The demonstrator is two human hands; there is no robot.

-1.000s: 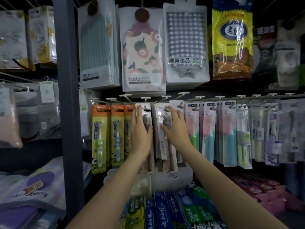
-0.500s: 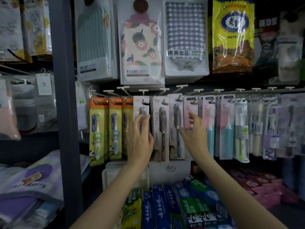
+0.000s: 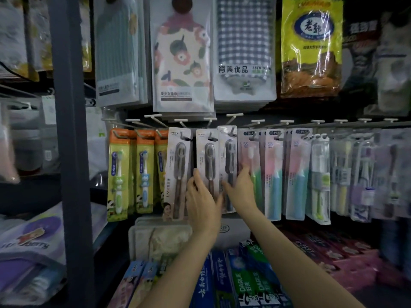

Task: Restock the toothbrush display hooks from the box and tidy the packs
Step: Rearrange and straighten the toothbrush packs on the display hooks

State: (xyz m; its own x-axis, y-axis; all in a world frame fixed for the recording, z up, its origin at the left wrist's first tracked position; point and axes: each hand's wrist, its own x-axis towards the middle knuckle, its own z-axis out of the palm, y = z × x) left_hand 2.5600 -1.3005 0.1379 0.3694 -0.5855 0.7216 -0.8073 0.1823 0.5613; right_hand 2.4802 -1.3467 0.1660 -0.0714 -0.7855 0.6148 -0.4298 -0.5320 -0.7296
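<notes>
— Hands first: where are they, and what are they doing?

— Both are up at the white toothbrush packs, near the middle of the view. The left hand [image 3: 201, 202] lies with straight fingers against the left edge of the middle white pack [image 3: 208, 167], fingertips in the dark gap between it and the pack at nine o'clock [image 3: 178, 174]. The right hand [image 3: 241, 190] reaches past the third white pack [image 3: 228, 167], fingers extended and flat on its right edge, at the border with the pink pack [image 3: 250, 165]. Neither hand is curled round anything that I can see.

— So which step is this?

— Tidying, I'd judge, not hanging. All three white packs are on their hooks [image 3: 209, 124]; the hands bracket two of them as if to square them up. No box of stock is visibly in use.

— What does the next move need?

— A light inward press so the cards hang straight and evenly spaced, without lifting them off the pegs.

— Room to work?

— Tight sideways. Orange children's packs [image 3: 142, 174] crowd nine o'clock; pink and blue packs [image 3: 274, 174] overlap at three. Towel bags [image 3: 182, 63] hang low at twelve, almost touching the hook tips. Toothpaste boxes [image 3: 242, 283] sit at six, under the forearms. Free space lies only toward the person.
</notes>
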